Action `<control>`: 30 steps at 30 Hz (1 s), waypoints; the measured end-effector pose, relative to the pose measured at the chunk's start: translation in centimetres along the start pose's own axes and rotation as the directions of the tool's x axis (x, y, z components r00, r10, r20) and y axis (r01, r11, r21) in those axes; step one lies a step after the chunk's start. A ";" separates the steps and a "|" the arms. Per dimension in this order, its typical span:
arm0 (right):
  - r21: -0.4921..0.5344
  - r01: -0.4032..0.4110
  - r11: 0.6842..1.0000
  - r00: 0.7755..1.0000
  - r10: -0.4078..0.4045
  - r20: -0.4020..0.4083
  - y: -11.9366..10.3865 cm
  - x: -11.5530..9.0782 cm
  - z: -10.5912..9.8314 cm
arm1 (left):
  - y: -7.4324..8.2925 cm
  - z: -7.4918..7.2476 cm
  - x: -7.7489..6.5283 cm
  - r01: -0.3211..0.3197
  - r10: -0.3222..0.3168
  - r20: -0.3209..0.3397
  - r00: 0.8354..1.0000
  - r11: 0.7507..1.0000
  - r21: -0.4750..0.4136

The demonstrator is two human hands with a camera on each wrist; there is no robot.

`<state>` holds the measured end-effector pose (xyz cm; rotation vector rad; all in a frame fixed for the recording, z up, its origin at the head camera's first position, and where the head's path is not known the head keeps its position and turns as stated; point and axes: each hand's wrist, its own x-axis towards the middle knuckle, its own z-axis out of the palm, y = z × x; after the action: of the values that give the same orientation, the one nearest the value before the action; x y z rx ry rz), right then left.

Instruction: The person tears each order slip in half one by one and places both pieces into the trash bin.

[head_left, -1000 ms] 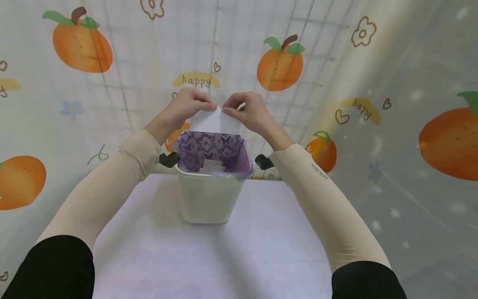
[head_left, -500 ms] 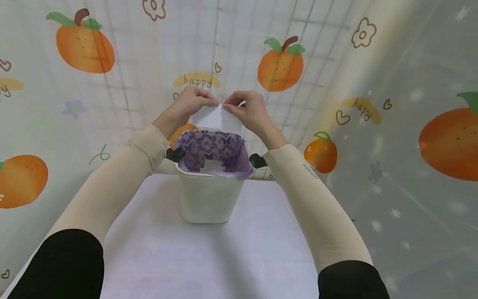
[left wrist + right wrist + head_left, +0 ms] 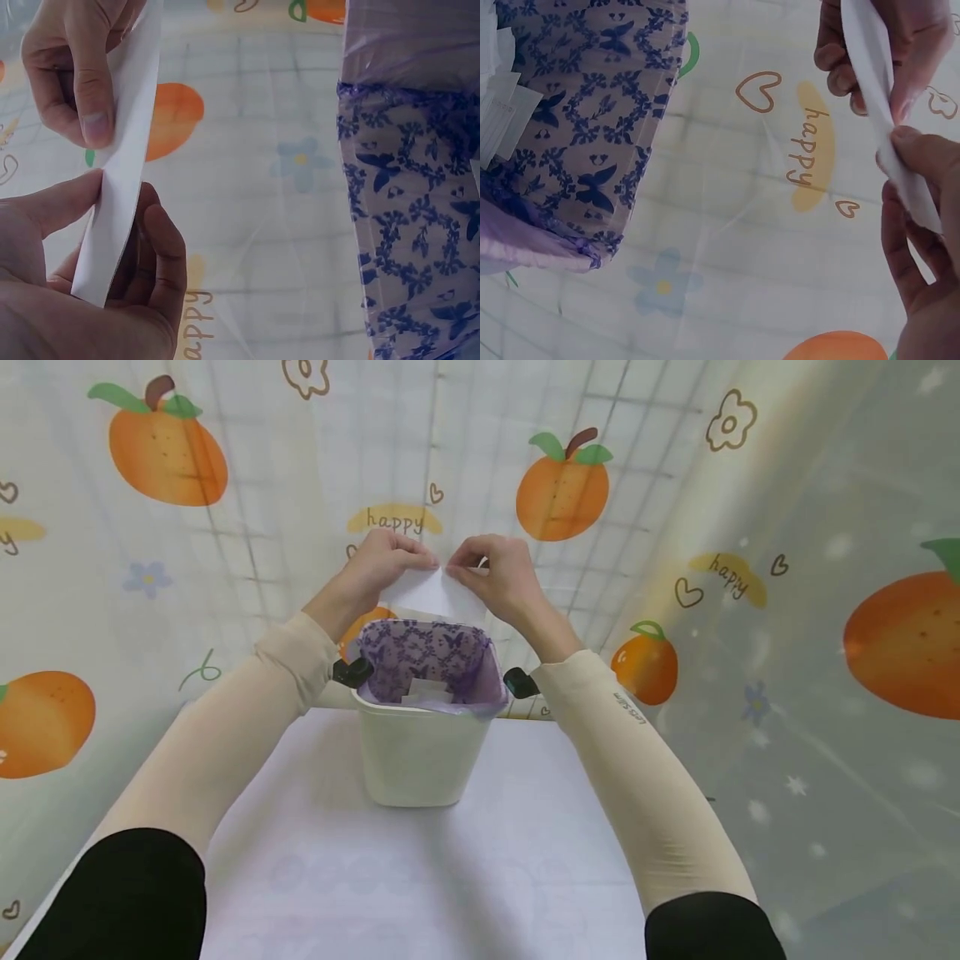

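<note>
A white sheet of paper (image 3: 431, 594) hangs above the far rim of a small bin, pinched at its top edge by both hands. My left hand (image 3: 375, 568) grips it between thumb and fingers, and my right hand (image 3: 504, 575) pinches it close beside. In the left wrist view the paper (image 3: 127, 172) is seen nearly edge-on, with the thumb of the left hand (image 3: 90, 300) on one face. Below stands the pale green bin (image 3: 423, 756), lined with a purple patterned bag (image 3: 423, 652). White paper pieces (image 3: 510, 112) lie inside it.
The bin stands on a white-covered table (image 3: 420, 877). Behind it hangs a curtain (image 3: 480, 468) printed with oranges, a wire grid showing through. Dark wrist cameras (image 3: 352, 672) sit close to both sides of the bin's rim.
Both hands have risen slightly with the paper over the last second. The forearms have drawn a little inward, and both hands keep their grip. The bin stays in place.
</note>
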<state>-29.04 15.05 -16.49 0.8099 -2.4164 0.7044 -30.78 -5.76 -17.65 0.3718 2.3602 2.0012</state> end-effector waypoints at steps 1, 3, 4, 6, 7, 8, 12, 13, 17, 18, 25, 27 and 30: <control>-0.004 0.002 1.000 1.000 -0.002 0.004 0.0 -0.1 0.0 | 0.0 0.1 0.0 0.016 -0.016 0.002 1.000 1.000 0.004; -0.012 0.008 1.000 1.000 -0.008 0.012 0.0 -0.3 -0.1 | -0.1 0.2 0.0 0.041 -0.042 0.006 0.999 0.999 0.011; -0.014 0.008 1.000 1.000 -0.008 0.015 0.0 -0.4 -0.2 | -0.1 0.3 0.0 0.049 -0.049 0.007 0.999 0.999 0.012; -0.021 0.013 1.000 1.000 -0.013 0.013 0.1 -0.6 -0.3 | -0.1 0.5 0.0 0.053 -0.053 0.010 0.999 0.999 0.002; -0.025 0.016 1.000 1.000 -0.016 0.010 0.2 -0.6 -0.3 | 0.0 0.6 0.0 0.052 -0.052 0.010 0.999 0.999 -0.006; -0.027 0.020 0.999 1.000 -0.020 0.004 0.3 -0.7 -0.4 | 0.0 0.7 0.0 0.052 -0.052 0.009 0.999 0.999 -0.012; -0.030 0.031 0.999 0.999 -0.031 -0.015 0.5 -0.8 -0.5 | 0.1 1.1 0.0 0.062 -0.062 0.005 0.998 0.998 -0.033; -0.030 0.033 0.999 0.999 -0.033 -0.016 0.6 -0.9 -0.5 | 0.2 1.1 0.0 0.070 -0.070 0.003 0.998 0.997 -0.034; -0.024 0.028 0.999 0.999 -0.029 -0.015 0.5 -1.0 -0.6 | 0.0 1.3 0.1 0.093 -0.093 0.000 0.996 0.995 -0.036; -0.018 0.028 0.999 0.999 -0.028 -0.021 0.4 -1.1 -0.7 | -0.2 1.3 0.1 0.096 -0.096 0.001 0.995 0.995 -0.021; 0.014 0.078 0.997 0.996 -0.077 -0.055 -0.9 -1.0 -1.3 | -2.0 1.5 0.2 0.068 -0.069 0.047 0.997 0.998 0.015; 0.022 0.096 0.995 0.994 -0.094 -0.061 -1.4 -0.9 -1.5 | -2.5 1.5 0.2 0.072 -0.073 0.056 0.996 0.997 0.012; 0.028 0.105 0.994 0.992 -0.103 -0.069 -1.9 -0.8 -1.9 | -3.1 1.4 0.3 0.068 -0.069 0.070 0.995 0.997 0.024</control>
<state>-26.73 15.18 -14.98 0.9031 -2.2902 0.7196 -31.35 -4.78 -20.85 0.3513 2.3208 1.9027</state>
